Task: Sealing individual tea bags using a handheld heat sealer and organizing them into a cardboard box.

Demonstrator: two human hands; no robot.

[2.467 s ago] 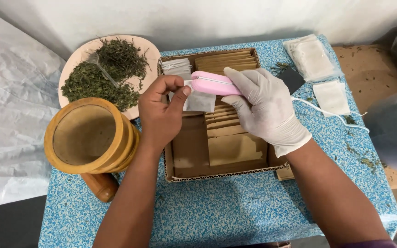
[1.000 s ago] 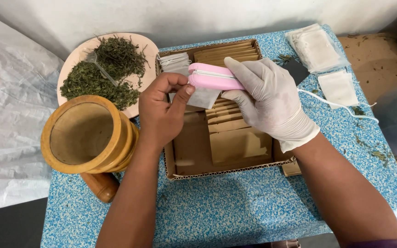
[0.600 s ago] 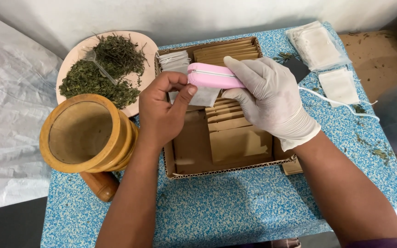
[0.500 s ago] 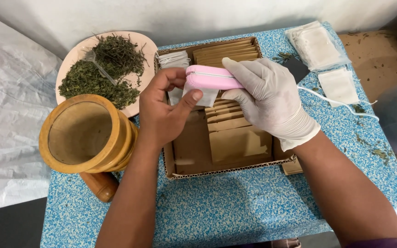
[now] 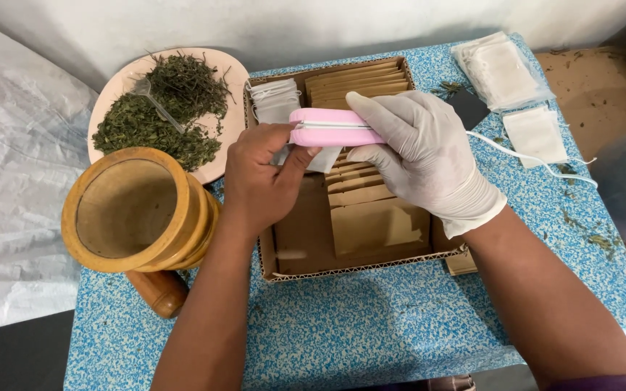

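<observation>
- Sealer (image 5: 335, 127): pink, slim, clamped on a white bag (image 5: 324, 158), above the box (image 5: 360, 268).
- Right hand (image 5: 422, 156), gloved, squeezes sealer; left hand (image 5: 262, 181) pinches bag.
- Since earlier: left thumb raised to the sealer's underside.

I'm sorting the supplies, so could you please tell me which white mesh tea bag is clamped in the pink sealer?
The white mesh tea bag pinched by the bare left hand; the others lie loose.
</observation>
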